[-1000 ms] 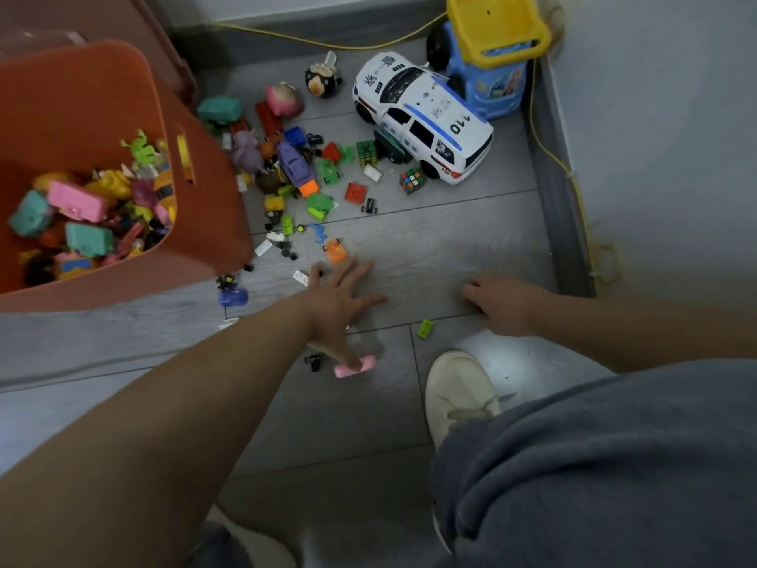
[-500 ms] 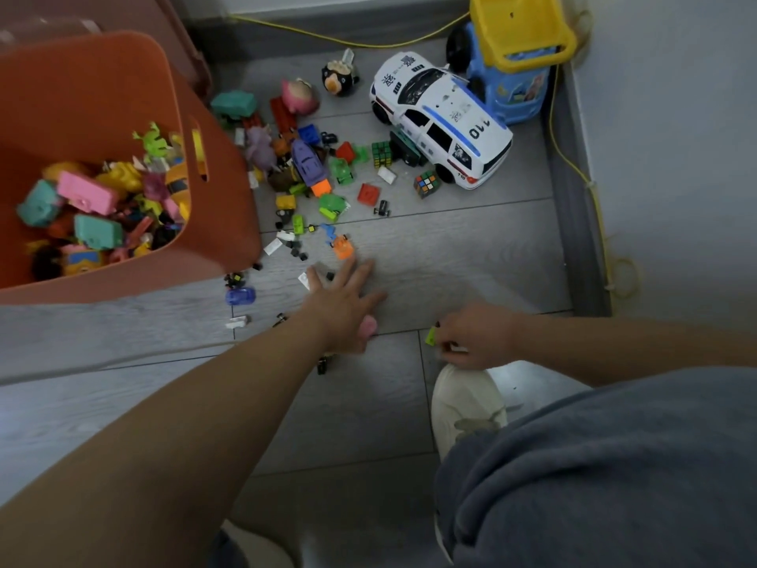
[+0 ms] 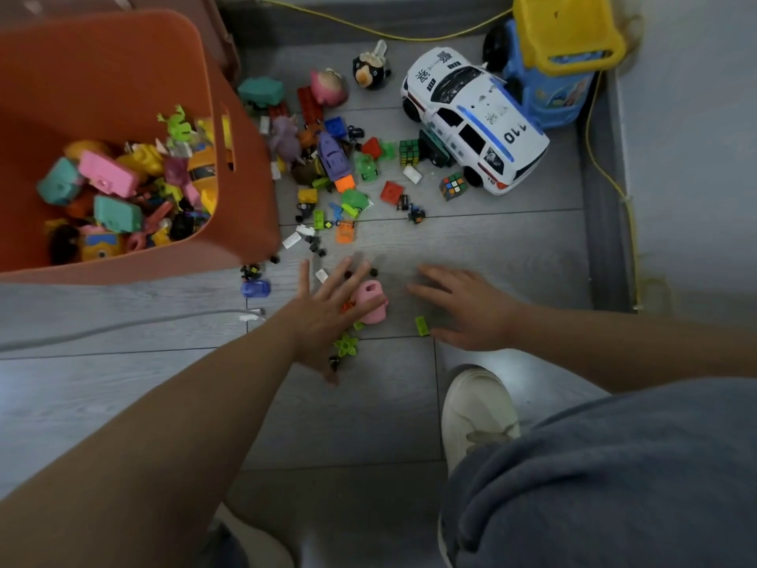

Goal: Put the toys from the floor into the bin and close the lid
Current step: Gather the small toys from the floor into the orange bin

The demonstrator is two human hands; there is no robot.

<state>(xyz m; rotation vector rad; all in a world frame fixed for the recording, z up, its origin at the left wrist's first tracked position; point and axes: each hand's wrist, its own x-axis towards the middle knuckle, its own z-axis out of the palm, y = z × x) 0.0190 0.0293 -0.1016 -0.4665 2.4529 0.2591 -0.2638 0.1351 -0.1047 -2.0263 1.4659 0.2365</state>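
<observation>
Since half a second ago the right hand (image 3: 471,305) has uncurled from its pinch at the small green brick (image 3: 422,325). It now lies spread and palm down on the floor (image 3: 368,424), its grip released and holding nothing. The brick lies on the floor just beside its thumb. The left hand (image 3: 323,309) has slid toward the toy pile, and the pink toy (image 3: 370,295), mostly covered before, now shows beside its outer finger. This grip is also released: the fingers are straight and fanned out, with 1 laid across the pink toy. A green flower piece (image 3: 346,345) lies on the floor at the edge of the palm.

The orange bin (image 3: 250,186) stands open at the left, partly filled with mixed toys. Most of the loose toys lie between the bin and the white police car (image 3: 471,120) marked 110, among them a purple boat (image 3: 334,155) and a puzzle cube (image 3: 452,185). A small blue car (image 3: 255,288) sits near the bin's front corner. Behind the police car stands a blue and yellow truck (image 3: 553,67). A white shoe (image 3: 477,412) rests on the floor below the right hand.
</observation>
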